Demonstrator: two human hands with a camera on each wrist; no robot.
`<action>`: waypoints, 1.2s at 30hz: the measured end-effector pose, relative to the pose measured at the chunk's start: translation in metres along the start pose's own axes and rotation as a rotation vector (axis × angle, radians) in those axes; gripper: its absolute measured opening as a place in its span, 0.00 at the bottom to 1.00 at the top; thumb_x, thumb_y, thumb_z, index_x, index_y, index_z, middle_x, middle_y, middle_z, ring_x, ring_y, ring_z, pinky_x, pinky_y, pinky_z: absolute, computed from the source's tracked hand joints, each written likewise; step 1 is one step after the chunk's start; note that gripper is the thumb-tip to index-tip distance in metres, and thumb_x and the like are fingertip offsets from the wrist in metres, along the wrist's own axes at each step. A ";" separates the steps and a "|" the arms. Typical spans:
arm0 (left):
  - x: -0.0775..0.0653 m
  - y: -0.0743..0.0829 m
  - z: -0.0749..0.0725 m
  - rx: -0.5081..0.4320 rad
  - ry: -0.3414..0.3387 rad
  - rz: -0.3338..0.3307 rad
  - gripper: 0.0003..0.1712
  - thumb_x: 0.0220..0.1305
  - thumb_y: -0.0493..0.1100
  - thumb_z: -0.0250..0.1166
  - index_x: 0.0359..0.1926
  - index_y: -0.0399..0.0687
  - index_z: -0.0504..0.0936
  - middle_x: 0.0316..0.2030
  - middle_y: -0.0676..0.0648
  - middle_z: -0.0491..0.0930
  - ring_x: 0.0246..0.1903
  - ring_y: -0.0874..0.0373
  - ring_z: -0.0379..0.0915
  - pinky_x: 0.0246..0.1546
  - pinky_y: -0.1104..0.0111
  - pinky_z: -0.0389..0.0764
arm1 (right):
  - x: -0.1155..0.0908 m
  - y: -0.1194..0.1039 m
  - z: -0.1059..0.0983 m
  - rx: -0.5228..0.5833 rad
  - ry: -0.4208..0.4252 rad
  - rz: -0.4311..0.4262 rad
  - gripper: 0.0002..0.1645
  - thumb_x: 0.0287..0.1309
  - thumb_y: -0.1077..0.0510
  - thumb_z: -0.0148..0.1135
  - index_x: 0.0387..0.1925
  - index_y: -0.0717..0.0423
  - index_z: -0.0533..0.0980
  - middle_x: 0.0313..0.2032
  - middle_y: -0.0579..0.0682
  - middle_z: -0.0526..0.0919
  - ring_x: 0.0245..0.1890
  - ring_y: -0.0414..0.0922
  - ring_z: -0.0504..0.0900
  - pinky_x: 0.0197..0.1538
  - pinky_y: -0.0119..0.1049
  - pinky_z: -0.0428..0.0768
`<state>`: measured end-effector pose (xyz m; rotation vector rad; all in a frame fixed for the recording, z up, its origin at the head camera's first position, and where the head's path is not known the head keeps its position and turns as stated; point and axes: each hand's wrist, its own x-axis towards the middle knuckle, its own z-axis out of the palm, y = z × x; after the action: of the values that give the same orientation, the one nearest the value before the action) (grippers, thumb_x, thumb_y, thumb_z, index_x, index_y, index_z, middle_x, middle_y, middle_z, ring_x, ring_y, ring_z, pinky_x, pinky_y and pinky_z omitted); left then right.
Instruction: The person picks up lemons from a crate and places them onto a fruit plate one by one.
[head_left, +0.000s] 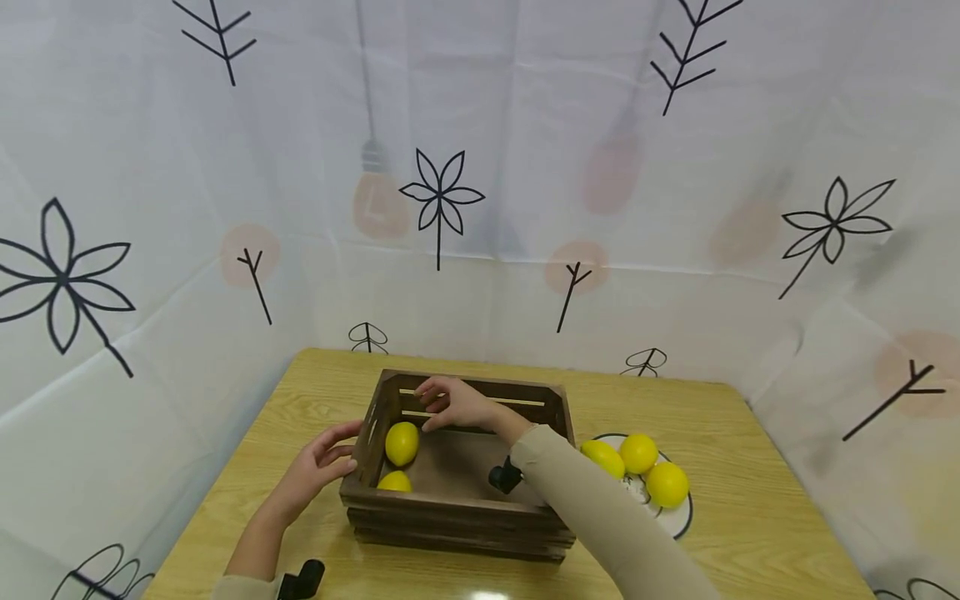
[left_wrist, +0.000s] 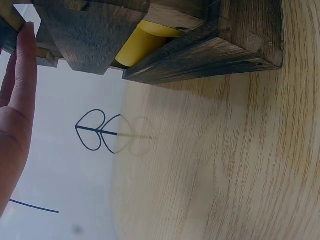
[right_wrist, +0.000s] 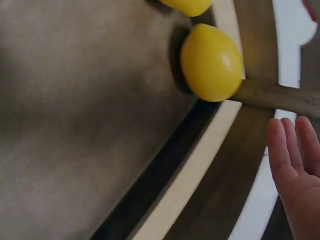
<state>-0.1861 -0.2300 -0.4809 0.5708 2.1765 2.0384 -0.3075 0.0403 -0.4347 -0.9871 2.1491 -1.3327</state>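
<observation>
A dark wooden slatted crate stands on the table, with two yellow lemons inside against its left end, one lemon behind the other lemon. My left hand rests at the outside of the crate's left end. Its straight fingers lie along the slats in the left wrist view. Over the crate's back left part hovers my right hand, fingers loosely bent and nothing in them. The right wrist view shows that palm beside a lemon.
To the right of the crate, a white plate with a dark rim carries a lemon and two rounder yellow fruits, one fruit behind the other fruit. Right sleeve crosses the crate's front right corner. A patterned curtain hangs behind the table.
</observation>
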 end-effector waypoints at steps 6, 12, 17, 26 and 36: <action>0.003 -0.001 0.001 -0.013 0.017 -0.029 0.31 0.65 0.33 0.57 0.67 0.35 0.58 0.62 0.45 0.61 0.53 0.61 0.68 0.48 0.67 0.75 | 0.012 0.011 0.009 -0.132 -0.116 -0.034 0.30 0.47 0.71 0.67 0.54 0.67 0.69 0.53 0.63 0.72 0.52 0.59 0.73 0.54 0.40 0.73; 0.006 -0.002 0.001 -0.007 -0.004 0.002 0.30 0.65 0.33 0.56 0.66 0.33 0.57 0.64 0.36 0.58 0.53 0.61 0.68 0.48 0.68 0.75 | 0.020 0.019 0.015 -0.243 -0.172 -0.022 0.31 0.46 0.72 0.68 0.55 0.67 0.69 0.54 0.60 0.72 0.55 0.53 0.71 0.57 0.38 0.70; 0.003 -0.002 0.001 -0.009 0.002 -0.007 0.31 0.66 0.33 0.56 0.67 0.33 0.57 0.64 0.35 0.56 0.54 0.61 0.67 0.48 0.69 0.74 | 0.023 0.019 0.020 -0.339 -0.203 0.015 0.33 0.46 0.69 0.69 0.57 0.63 0.69 0.57 0.56 0.71 0.58 0.50 0.69 0.60 0.37 0.67; 0.001 -0.003 0.000 -0.015 0.015 -0.005 0.30 0.66 0.33 0.56 0.66 0.33 0.57 0.63 0.41 0.60 0.54 0.60 0.67 0.49 0.69 0.74 | 0.026 0.016 0.028 -0.412 -0.224 0.044 0.40 0.46 0.65 0.71 0.62 0.59 0.66 0.58 0.55 0.70 0.58 0.48 0.68 0.59 0.36 0.67; 0.002 -0.003 -0.002 0.004 0.015 0.000 0.30 0.66 0.33 0.56 0.67 0.33 0.57 0.63 0.40 0.59 0.54 0.60 0.66 0.49 0.69 0.73 | 0.019 0.022 0.031 -0.468 -0.317 0.249 0.35 0.44 0.67 0.72 0.57 0.49 0.73 0.55 0.47 0.71 0.50 0.42 0.70 0.48 0.32 0.72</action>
<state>-0.1890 -0.2318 -0.4837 0.5585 2.1888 2.0458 -0.3066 0.0143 -0.4675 -0.9759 2.2784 -0.5249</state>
